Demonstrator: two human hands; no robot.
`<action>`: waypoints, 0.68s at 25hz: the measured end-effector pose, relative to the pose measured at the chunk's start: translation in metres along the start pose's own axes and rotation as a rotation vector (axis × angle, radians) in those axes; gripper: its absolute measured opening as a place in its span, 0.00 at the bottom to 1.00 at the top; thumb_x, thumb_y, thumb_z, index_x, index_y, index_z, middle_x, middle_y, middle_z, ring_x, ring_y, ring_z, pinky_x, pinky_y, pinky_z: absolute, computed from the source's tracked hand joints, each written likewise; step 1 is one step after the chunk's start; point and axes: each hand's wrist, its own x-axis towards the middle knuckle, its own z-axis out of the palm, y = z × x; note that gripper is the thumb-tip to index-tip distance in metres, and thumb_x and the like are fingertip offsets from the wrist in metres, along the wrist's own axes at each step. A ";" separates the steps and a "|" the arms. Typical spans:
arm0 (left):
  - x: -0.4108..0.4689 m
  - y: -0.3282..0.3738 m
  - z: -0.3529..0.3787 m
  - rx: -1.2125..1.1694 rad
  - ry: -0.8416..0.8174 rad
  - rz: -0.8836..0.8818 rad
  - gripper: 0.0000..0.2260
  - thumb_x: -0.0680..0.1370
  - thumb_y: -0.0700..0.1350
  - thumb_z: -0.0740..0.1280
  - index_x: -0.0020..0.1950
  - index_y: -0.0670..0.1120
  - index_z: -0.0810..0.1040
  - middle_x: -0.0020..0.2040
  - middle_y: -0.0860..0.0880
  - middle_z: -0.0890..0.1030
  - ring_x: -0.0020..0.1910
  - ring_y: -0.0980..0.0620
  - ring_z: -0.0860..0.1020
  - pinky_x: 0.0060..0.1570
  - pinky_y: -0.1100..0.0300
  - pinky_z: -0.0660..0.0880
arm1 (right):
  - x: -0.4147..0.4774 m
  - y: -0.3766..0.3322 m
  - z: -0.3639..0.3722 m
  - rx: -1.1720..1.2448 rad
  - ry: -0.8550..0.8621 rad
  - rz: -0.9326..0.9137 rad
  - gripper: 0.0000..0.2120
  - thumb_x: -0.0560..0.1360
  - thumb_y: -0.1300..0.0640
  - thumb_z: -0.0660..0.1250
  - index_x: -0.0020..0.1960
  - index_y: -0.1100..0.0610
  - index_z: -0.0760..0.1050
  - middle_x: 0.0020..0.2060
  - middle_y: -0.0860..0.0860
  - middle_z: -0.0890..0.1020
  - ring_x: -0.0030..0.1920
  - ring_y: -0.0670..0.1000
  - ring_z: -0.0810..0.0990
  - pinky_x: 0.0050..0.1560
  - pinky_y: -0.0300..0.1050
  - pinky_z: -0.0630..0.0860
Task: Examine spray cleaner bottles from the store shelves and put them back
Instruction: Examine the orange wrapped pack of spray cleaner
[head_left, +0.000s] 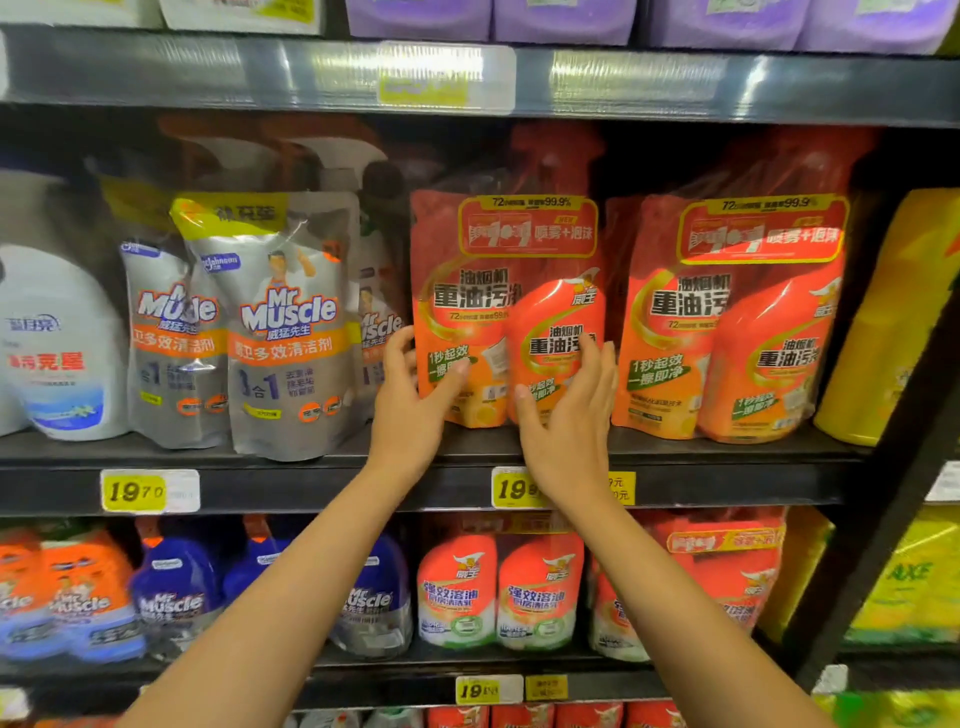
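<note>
Your left hand (410, 405) pinches the left edge of the orange wrapped spray cleaner pack (493, 291), thumb in front, fingers behind; your right hand (571, 415) lies flat on its front, fingers spread; the pack stands on the middle shelf (311, 483); expect slippery film and sloshing weight; grip low, both sides

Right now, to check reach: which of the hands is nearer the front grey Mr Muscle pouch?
Left. The left hand grips the left edge of the orange pack, just right of the front grey Mr Muscle pouch; the right hand rests on that pack's front, farther right.
</note>
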 end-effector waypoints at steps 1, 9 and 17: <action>0.005 0.000 0.000 -0.029 -0.037 -0.047 0.28 0.73 0.48 0.73 0.69 0.50 0.64 0.57 0.55 0.79 0.57 0.57 0.78 0.61 0.53 0.74 | 0.001 -0.001 0.002 0.032 0.001 0.011 0.36 0.77 0.54 0.66 0.77 0.58 0.49 0.77 0.59 0.49 0.78 0.55 0.44 0.76 0.51 0.43; 0.017 -0.009 0.000 -0.056 0.001 -0.059 0.18 0.71 0.42 0.75 0.58 0.50 0.74 0.53 0.52 0.81 0.54 0.54 0.80 0.59 0.46 0.76 | 0.016 0.000 -0.013 0.132 0.136 0.108 0.35 0.72 0.53 0.74 0.72 0.60 0.60 0.65 0.55 0.69 0.68 0.56 0.65 0.69 0.53 0.63; -0.012 -0.006 -0.016 0.086 0.157 0.202 0.25 0.66 0.61 0.70 0.59 0.52 0.73 0.48 0.64 0.78 0.48 0.65 0.78 0.51 0.57 0.76 | 0.017 0.012 -0.037 0.448 -0.162 0.174 0.35 0.62 0.44 0.78 0.64 0.48 0.66 0.61 0.52 0.75 0.61 0.52 0.76 0.58 0.50 0.77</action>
